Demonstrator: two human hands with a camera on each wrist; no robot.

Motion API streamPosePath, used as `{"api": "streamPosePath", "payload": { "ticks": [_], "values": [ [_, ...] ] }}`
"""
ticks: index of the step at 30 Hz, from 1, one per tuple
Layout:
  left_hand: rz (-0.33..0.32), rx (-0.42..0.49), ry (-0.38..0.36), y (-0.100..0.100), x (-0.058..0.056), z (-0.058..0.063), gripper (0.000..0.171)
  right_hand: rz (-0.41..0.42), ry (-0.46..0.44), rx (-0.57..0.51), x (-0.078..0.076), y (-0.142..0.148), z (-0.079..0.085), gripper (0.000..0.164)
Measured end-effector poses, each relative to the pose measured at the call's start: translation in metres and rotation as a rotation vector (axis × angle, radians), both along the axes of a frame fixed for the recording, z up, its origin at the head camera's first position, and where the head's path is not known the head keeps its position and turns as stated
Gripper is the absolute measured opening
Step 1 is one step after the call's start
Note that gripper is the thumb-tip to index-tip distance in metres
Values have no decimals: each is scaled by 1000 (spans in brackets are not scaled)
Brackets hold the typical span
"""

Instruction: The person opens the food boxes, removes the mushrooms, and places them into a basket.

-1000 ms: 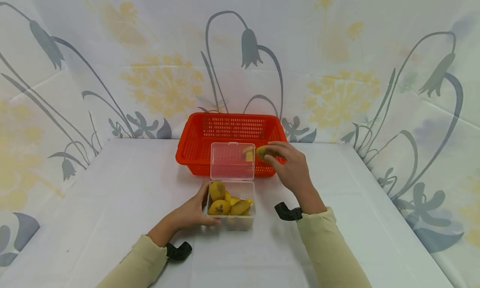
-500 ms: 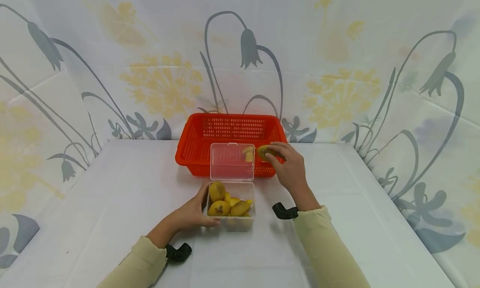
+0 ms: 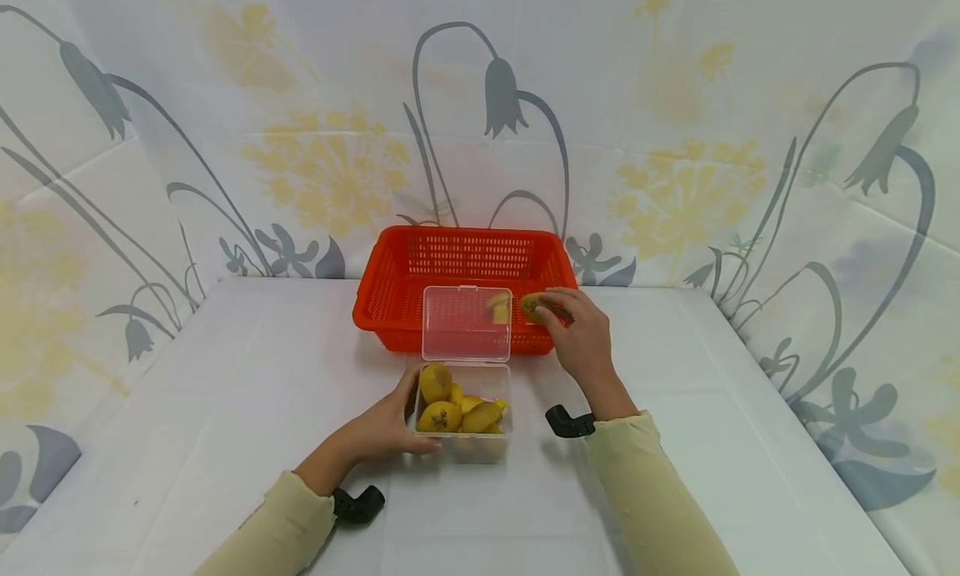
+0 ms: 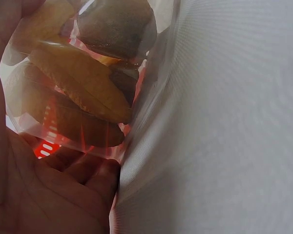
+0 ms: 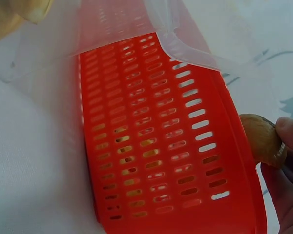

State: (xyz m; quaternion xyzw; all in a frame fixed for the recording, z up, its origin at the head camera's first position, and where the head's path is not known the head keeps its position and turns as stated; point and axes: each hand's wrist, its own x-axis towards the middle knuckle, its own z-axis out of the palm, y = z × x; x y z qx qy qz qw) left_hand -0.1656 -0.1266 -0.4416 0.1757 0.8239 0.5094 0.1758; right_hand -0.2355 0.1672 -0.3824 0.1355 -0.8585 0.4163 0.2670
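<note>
My right hand (image 3: 585,334) pinches a stubby yellow fruit (image 3: 531,307) with brownish skin between thumb and fingers. It holds the fruit over the front right part of a red slotted basket (image 3: 367,305); in the right wrist view, the fruit (image 5: 261,139) shows beside the basket's rim. My left hand (image 3: 381,424) grips the left side of a clear plastic box (image 3: 462,436), with its thumb at the front. Several yellow fruits (image 3: 480,416), some short and banana-like, lie in the box. Its clear lid (image 3: 465,330) stands open against the basket's front.
More yellow pieces (image 3: 500,312) lie in the basket's right part, partly seen through the lid. A white cloth (image 3: 225,376) covers the table, and a flower-patterned cloth (image 3: 337,84) hangs behind and at both sides.
My right hand stays over the basket with the fruit, having shifted only slightly. The left hand, box and basket keep their places; the head view shifts a little.
</note>
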Motion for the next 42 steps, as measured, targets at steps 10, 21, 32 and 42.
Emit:
{"api": "streamPosePath", "payload": {
  "ticks": [10,21,32,42],
  "values": [
    [6,-18,12,0,0,-1,115,-1,-44,10,-1,-1,0,27],
    [-5,-8,8,0,1,3,114,-23,-41,43,1,-2,3,20],
    [-9,6,1,0,0,2,112,28,-15,100,6,-3,12,18],
    [2,-16,-1,0,0,3,114,162,-19,158,14,-6,19,15]
  ]
}}
